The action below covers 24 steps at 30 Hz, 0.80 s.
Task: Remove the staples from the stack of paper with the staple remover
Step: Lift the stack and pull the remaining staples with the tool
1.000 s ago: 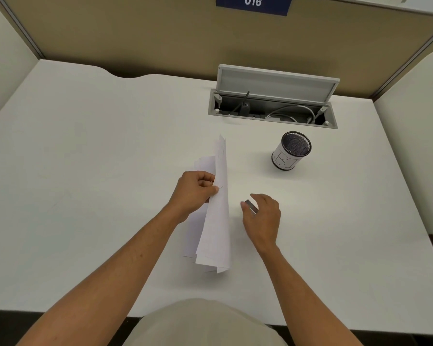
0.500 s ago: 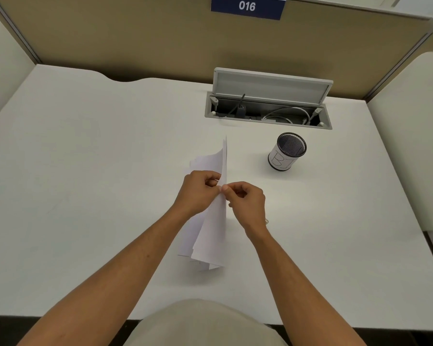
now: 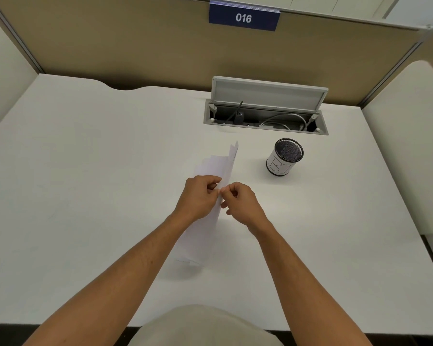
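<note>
our left hand (image 3: 201, 196) pinches the paper (image 3: 205, 228) upright above the desk (image 3: 85, 196); our right hand (image 3: 240, 201) closes at its edge, perhaps on the remover. we should pull straight, steadily.

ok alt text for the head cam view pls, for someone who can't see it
Seen from above, a person's left hand and right hand pinch the raised edge of a stack of white paper over a white desk. A mesh pen cup stands to the right, before an open cable tray and a blue "016" sign.
</note>
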Tool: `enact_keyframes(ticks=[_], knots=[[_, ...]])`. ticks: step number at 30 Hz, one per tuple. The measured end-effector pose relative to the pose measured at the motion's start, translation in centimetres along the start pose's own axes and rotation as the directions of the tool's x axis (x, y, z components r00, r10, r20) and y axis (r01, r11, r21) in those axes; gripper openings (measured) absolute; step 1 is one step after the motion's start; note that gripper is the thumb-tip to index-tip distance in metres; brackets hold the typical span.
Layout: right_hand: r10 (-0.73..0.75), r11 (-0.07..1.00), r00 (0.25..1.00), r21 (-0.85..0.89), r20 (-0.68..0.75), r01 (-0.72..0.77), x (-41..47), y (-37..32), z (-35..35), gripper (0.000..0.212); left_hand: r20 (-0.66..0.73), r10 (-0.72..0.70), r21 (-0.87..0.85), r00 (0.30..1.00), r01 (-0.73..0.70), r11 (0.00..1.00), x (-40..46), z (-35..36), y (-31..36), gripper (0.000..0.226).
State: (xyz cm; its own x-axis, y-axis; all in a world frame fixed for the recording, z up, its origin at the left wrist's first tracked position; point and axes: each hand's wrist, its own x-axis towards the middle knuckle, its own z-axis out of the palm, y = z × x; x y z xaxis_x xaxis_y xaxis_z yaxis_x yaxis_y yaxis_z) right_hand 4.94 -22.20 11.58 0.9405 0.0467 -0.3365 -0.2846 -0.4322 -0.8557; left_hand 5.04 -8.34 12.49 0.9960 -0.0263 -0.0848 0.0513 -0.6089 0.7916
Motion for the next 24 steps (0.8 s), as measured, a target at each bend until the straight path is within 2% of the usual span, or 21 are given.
enact_keyframes(ticks=[4,7,11,14,18,24], knots=[[0.022,0.999,0.994,0.026,0.106,-0.025,0.3,-0.7,-0.8,0.023,0.010,0.074,0.027,0.997,-0.074,0.997,-0.1,0.2,0.3,0.032],[0.071,0.987,0.981,0.132,0.180,-0.096,0.6,-1.1,-1.6,0.029,0.012,0.114,0.046,0.993,-0.114,0.992,-0.2,0.4,0.4,0.031],[0.086,0.949,0.987,0.290,0.134,-0.122,0.5,-1.0,-1.4,0.021,-0.064,0.082,0.007,0.995,-0.082,0.997,0.1,0.3,0.6,0.021],[0.058,0.937,0.997,0.341,0.056,-0.074,0.4,-0.6,-0.7,0.017,-0.089,0.025,-0.032,0.996,-0.028,0.999,0.3,0.1,0.6,0.030],[0.012,0.969,0.999,0.249,-0.051,0.001,0.4,-0.2,0.0,0.017,-0.083,0.010,-0.048,0.997,-0.014,0.999,0.5,0.1,0.3,0.033],[0.011,0.999,0.999,0.044,-0.051,-0.009,0.6,-0.4,0.1,0.019,-0.034,0.041,-0.050,0.999,-0.043,0.998,0.5,0.1,-0.2,0.031]])
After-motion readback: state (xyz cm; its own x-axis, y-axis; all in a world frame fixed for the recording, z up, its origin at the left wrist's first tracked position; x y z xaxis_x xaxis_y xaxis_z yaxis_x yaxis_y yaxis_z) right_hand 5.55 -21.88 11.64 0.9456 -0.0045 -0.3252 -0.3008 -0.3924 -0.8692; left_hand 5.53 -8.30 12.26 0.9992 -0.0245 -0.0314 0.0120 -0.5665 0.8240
